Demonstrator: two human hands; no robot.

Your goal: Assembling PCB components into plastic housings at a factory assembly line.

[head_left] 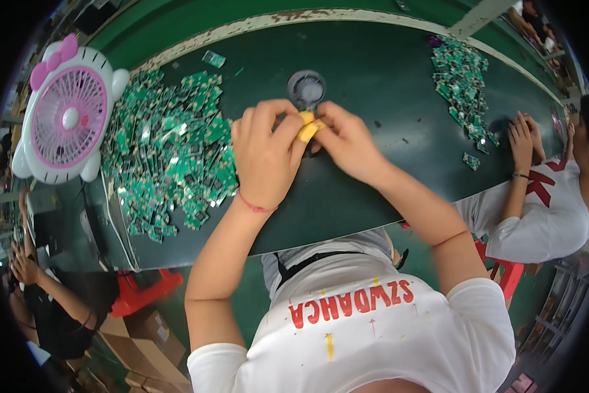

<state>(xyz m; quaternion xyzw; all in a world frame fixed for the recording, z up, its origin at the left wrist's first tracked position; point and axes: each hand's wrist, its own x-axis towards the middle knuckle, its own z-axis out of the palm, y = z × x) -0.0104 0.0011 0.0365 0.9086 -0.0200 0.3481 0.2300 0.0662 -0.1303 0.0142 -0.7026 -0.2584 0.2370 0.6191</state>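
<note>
- Fan (68, 118), white and pink, stands at the far left edge of the tabletop (386, 85), just beside a big heap of green circuit boards (170, 150).
- Left hand (265, 154) sits right of that heap, fingers curled in, thumb and forefinger pinched on a small yellow piece (307, 128); grip closed tight on it.
- Yellow piece lies between the two hands, held above the dark tabletop and just below a round grey ring (306, 88) that rests flat on the surface.
- Right hand (347, 141) meets the left at the same yellow piece, fingertips closed on its other side; most of the piece is hidden by fingers, so its form cannot be told.
- Step in hand, by my reading: fine two-handed work on the yellow piece. Next move would call for a steady pinch from both sides and small finger motions, not reach.
- Second pile of boards (465, 85) lies far right, near another person's hands (522, 137).
</note>
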